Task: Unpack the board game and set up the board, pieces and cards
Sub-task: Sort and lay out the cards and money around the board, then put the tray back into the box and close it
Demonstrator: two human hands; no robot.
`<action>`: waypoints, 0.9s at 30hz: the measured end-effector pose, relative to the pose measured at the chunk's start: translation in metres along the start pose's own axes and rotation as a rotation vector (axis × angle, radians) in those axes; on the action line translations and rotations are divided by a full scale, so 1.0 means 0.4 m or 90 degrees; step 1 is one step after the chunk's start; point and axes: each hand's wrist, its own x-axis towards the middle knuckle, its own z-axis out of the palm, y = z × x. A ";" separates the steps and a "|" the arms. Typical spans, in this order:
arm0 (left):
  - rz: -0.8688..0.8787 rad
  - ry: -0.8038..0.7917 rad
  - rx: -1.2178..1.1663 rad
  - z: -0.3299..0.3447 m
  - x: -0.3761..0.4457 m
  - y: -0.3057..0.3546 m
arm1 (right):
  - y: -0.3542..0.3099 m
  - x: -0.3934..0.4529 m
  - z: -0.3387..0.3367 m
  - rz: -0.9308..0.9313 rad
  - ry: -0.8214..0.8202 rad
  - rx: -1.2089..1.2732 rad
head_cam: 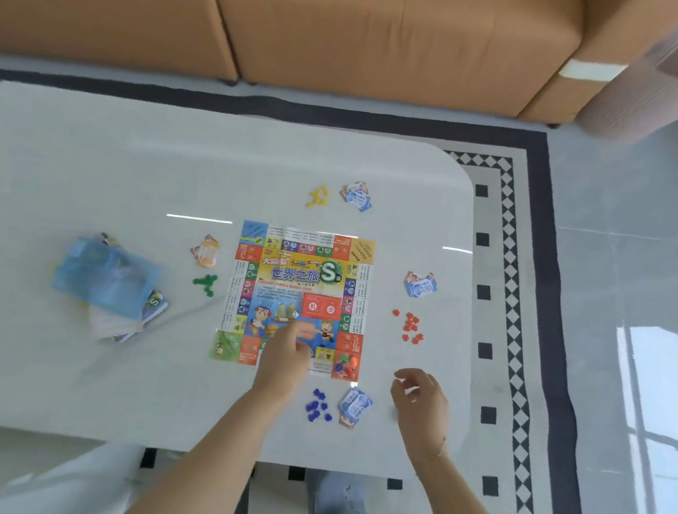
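On the surface (172,155), your blue pouch (107,272) lies far left, green pieces (205,283) beside the board (297,277). Your left hand (284,360) rests on the board, its grip unclear; your right hand (419,395) hovers loosely curled, holding nothing, below the red pieces (410,326).

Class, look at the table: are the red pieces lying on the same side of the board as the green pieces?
No: the red pieces lie right of the board, while the green pieces lie left of it.

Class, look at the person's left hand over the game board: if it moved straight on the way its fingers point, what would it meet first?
Probably the red card rectangle printed on the colourful square paper board; the left hand points up-right, though height above the board is unclear.
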 end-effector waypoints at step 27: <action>-0.343 0.353 -0.215 -0.598 0.314 -0.523 | -0.552 -0.021 0.840 -0.060 -0.137 0.045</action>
